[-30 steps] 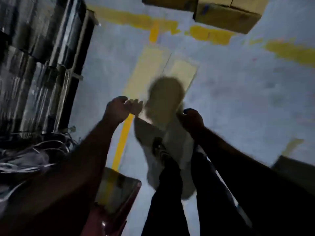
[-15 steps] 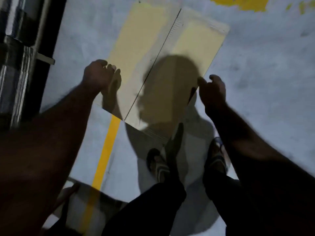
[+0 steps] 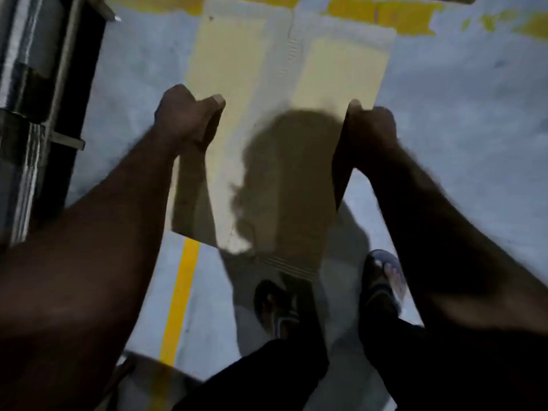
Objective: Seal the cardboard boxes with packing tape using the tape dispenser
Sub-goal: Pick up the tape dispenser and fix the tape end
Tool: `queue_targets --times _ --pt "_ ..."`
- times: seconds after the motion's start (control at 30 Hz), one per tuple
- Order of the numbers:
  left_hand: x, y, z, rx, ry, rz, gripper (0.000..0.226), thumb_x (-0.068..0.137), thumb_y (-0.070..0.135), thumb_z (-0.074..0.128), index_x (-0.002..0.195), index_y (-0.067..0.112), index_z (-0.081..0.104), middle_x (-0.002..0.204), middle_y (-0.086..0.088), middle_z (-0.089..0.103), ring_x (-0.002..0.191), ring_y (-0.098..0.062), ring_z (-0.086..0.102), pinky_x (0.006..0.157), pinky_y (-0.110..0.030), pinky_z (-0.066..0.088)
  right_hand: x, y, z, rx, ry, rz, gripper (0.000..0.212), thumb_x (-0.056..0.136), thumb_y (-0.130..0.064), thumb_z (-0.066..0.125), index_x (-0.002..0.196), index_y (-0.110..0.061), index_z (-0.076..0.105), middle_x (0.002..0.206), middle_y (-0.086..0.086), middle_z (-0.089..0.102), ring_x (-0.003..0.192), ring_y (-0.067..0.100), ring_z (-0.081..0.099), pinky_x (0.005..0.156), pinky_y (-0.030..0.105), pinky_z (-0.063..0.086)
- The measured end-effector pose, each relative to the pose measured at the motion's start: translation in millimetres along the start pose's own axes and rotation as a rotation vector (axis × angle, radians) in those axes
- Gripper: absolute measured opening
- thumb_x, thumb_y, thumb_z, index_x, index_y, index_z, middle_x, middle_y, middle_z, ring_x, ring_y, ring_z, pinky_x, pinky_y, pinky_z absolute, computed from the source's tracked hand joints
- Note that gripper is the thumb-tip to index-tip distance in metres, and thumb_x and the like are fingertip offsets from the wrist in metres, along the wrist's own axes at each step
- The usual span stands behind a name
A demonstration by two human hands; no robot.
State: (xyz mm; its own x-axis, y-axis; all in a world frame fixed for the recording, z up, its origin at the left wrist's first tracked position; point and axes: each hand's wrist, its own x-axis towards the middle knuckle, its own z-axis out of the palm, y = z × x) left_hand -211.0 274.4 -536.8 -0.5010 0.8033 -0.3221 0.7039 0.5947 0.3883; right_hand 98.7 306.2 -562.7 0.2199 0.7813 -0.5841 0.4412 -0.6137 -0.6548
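A flattened cardboard box (image 3: 255, 69) was held flat over the grey floor (image 3: 459, 114). The left hand (image 3: 184, 117) gripped its left edge, thumb on top, and the right hand (image 3: 370, 126) curled round its right edge. A yellow line (image 3: 181, 292) ran under its near left corner.

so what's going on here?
A person stands over a cardboard box, with the left hand and the right hand each gripping one of its long side edges. A paler strip runs down its middle, possibly tape. No tape dispenser is in view. Below is grey floor with a yellow line.
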Motion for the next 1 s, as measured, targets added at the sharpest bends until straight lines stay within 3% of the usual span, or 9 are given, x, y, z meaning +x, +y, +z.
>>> queue_targets --times 0.07,0.2,0.3,0.43,0.6,0.7,0.83,1.0 --pt "-28.7 14.8 -22.1 -0.029 0.023 0.019 0.060 0.075 0.070 0.068 0.072 0.015 0.044 0.069 -0.002 0.038 0.075 -0.026 0.054 0.066 -0.040 0.039 -25.1 -16.2 -30.0 -0.006 0.053 -0.052 0.064 0.089 -0.059 0.044 0.122 -0.005 0.057 0.116 0.012 0.062 0.108 0.032 0.062 0.089 0.043 0.054" --pt "-99.9 67.3 -69.8 -0.065 0.024 0.058 0.075 0.059 0.081 0.064 0.082 0.012 0.047 0.074 -0.010 0.047 0.090 -0.039 0.060 0.071 -0.044 0.044 -89.2 -38.8 -115.6 -0.125 0.207 -0.093 0.057 0.094 -0.057 0.043 0.118 -0.008 0.060 0.117 0.010 0.066 0.109 0.030 0.061 0.087 0.034 0.046" --pt "-147.3 127.6 -124.1 -0.019 -0.006 0.152 0.098 0.055 0.089 0.055 0.101 0.002 0.057 0.073 -0.001 0.047 0.091 -0.040 0.061 0.072 -0.043 0.040 -138.1 -84.1 -197.4 -0.238 0.280 -0.077 0.058 0.096 -0.057 0.042 0.122 -0.008 0.062 0.125 0.014 0.064 0.119 0.034 0.058 0.092 0.036 0.044" --pt "-203.7 217.1 -200.6 0.001 -0.062 0.178 0.127 0.050 0.091 0.052 0.135 -0.002 0.049 0.111 -0.021 0.061 0.109 -0.043 0.056 0.086 -0.046 0.045 -205.7 -146.0 -314.9 -0.330 0.380 -0.038 0.064 0.095 -0.060 0.040 0.122 -0.006 0.062 0.126 0.018 0.063 0.119 0.039 0.057 0.095 0.039 0.045" --pt "-265.0 326.8 -286.9 -0.098 -0.021 0.348 0.102 0.062 0.079 0.063 0.131 0.005 0.053 0.124 -0.023 0.054 0.119 -0.041 0.049 0.099 -0.046 0.043 -295.9 -206.1 -440.6 -0.282 0.547 -0.039 0.063 0.095 -0.058 0.042 0.114 -0.004 0.066 0.121 0.023 0.065 0.114 0.042 0.059 0.093 0.042 0.047" --pt "-291.1 394.9 -337.5 -0.147 -0.017 0.489 0.108 0.054 0.087 0.059 0.131 0.011 0.057 0.133 -0.017 0.053 0.125 -0.040 0.049 0.106 -0.051 0.044 -356.2 -228.8 -502.6 -0.209 0.696 -0.040 0.060 0.093 -0.057 0.045 0.111 -0.004 0.067 0.119 0.023 0.065 0.112 0.043 0.060 0.092 0.042 0.047" --pt "-350.7 477.0 -402.7 -0.130 0.012 0.717 0.106 0.072 0.076 0.066 0.152 0.012 0.038 0.150 -0.021 0.035 0.142 -0.039 0.030 0.113 -0.051 0.036 -439.4 -245.8 -575.7 -0.083 0.874 -0.043 0.057 0.090 -0.057 0.046 0.107 -0.007 0.068 0.111 0.018 0.068 0.104 0.040 0.063 0.083 0.038 0.046" --pt "-441.7 543.6 -439.4 -0.218 0.009 0.937 0.101 0.081 0.066 0.068 0.157 0.014 0.029 0.150 -0.017 0.032 0.143 -0.037 0.025 0.113 -0.050 0.035 -543.8 -240.9 -647.4 -0.011 1.082 -0.021 0.058 0.090 -0.057 0.046 0.116 -0.008 0.066 0.119 0.014 0.068 0.109 0.039 0.062 0.089 0.040 0.048"
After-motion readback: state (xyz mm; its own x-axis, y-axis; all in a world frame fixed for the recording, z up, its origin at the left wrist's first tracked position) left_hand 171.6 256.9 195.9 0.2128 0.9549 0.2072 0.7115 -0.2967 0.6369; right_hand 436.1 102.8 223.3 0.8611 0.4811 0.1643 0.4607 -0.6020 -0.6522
